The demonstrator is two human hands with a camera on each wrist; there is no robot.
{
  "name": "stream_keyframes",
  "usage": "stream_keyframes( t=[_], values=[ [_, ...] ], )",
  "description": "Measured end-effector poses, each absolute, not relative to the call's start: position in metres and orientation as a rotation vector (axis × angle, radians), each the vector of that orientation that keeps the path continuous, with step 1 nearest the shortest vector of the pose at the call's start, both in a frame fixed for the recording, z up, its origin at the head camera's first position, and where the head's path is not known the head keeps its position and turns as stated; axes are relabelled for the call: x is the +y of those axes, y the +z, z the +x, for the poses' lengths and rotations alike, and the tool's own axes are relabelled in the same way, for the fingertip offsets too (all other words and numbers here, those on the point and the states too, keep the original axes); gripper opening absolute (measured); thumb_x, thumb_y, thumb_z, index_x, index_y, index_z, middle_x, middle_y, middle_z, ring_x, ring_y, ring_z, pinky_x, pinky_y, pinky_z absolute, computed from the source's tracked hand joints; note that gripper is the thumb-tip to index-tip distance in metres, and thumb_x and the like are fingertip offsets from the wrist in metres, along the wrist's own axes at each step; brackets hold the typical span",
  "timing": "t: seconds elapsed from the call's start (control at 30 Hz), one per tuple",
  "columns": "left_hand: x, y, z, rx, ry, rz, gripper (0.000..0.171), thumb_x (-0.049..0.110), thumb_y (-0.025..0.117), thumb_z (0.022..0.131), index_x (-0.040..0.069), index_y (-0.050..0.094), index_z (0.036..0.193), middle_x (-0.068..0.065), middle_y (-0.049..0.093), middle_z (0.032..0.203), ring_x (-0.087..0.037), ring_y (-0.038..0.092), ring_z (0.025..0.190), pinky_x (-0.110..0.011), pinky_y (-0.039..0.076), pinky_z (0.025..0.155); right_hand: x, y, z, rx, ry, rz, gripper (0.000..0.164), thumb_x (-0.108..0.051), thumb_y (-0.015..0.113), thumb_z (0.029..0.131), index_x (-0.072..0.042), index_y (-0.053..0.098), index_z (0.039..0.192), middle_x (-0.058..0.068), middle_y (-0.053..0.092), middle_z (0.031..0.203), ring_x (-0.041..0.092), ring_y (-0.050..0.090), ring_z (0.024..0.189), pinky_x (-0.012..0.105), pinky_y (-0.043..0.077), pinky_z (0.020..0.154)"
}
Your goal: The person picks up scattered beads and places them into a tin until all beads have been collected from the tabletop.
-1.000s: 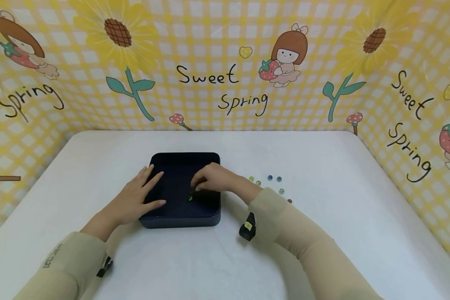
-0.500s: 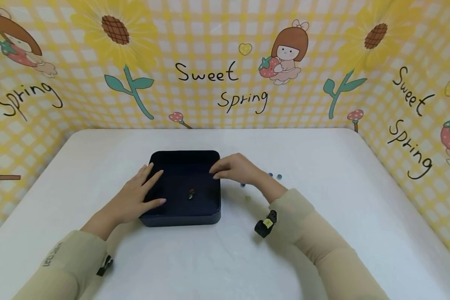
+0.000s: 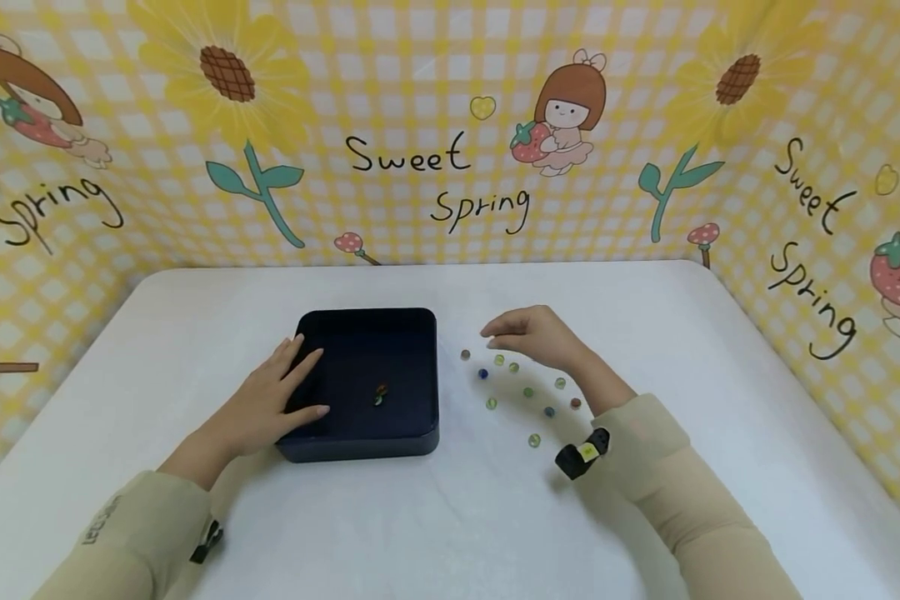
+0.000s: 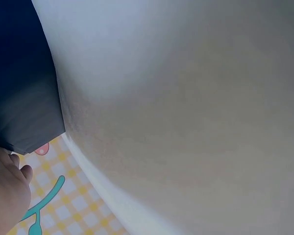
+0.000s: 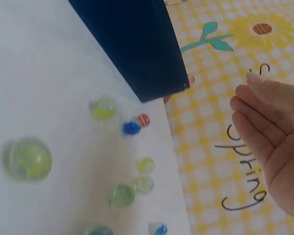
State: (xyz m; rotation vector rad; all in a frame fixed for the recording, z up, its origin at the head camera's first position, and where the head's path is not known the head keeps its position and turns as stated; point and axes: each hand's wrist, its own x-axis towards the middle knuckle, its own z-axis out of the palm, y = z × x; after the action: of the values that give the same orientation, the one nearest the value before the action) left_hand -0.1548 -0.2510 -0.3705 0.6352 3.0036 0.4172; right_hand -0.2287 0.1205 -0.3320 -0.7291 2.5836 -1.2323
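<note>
While the spread left hand (image 3: 265, 406) rests on the tray (image 3: 360, 447), right hand (image 3: 537, 336) near marbles (image 3: 528, 392), empty, loosely extended.

Tbl booth (image 3: 450, 287) w/ checked walls (image 3: 390, 83)

Surface (image 3: 390, 533): white. Directly on it: navy open-topped tray (image 3: 360, 451), toward 10 o'clock of centre; loose glass marbles (image 3: 528, 392), green, blue and brownish, scattered at the tray's 3 o'clock, apart from its wall.

left hand (image 3: 262, 402): fingers spread, thumb apart | right hand (image 3: 540, 336): raised, fingers together, thumb near fingertips
</note>
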Motion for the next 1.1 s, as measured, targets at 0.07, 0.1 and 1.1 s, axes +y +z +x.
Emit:
stream_keyframes(
  t=[0.07, 0.1, 1.1],
  values=[
    [-0.251, -0.371, -0.154, 3.003, 0.416, 0.629, 0.082, 0.057, 0.044, 0.081, 0.012, 0.010, 0.140, -0.016, -0.005, 0.143, -0.030, -0.007, 0.128, -0.058, 0.012, 0.094, 0.128, -0.334, -0.227, 2.579, -1.253, -0.682, 0.021, -0.019, 0.060, 0.082, -0.010, 0.066, 0.099, 0.007, 0.063, 0.098, 0.017, 0.058, 0.085, 0.032, 0.047, 0.068],
    [-0.251, -0.371, -0.154, 3.003, 0.417, 0.629, 0.082, 0.057, 0.044, 0.081, 0.011, 0.011, 0.140, -0.016, -0.004, 0.143, -0.031, -0.006, 0.128, -0.058, 0.012, 0.094, 0.131, -0.334, -0.226, 2.577, -1.263, -0.663, 0.022, -0.020, 0.061, 0.081, -0.010, 0.065, 0.100, 0.008, 0.062, 0.099, 0.018, 0.058, 0.085, 0.033, 0.047, 0.068],
    [-0.249, -0.367, -0.152, 3.005, 0.447, 0.634, 0.079, 0.053, 0.046, 0.082, 0.010, 0.015, 0.139, -0.017, -0.001, 0.142, -0.030, -0.005, 0.128, -0.059, 0.012, 0.094, 0.202, -0.366, -0.231, 2.666, -1.270, -0.406, 0.026, -0.023, 0.062, 0.080, -0.005, 0.064, 0.100, 0.008, 0.062, 0.101, 0.022, 0.055, 0.096, 0.039, 0.041, 0.083]
  ],
)
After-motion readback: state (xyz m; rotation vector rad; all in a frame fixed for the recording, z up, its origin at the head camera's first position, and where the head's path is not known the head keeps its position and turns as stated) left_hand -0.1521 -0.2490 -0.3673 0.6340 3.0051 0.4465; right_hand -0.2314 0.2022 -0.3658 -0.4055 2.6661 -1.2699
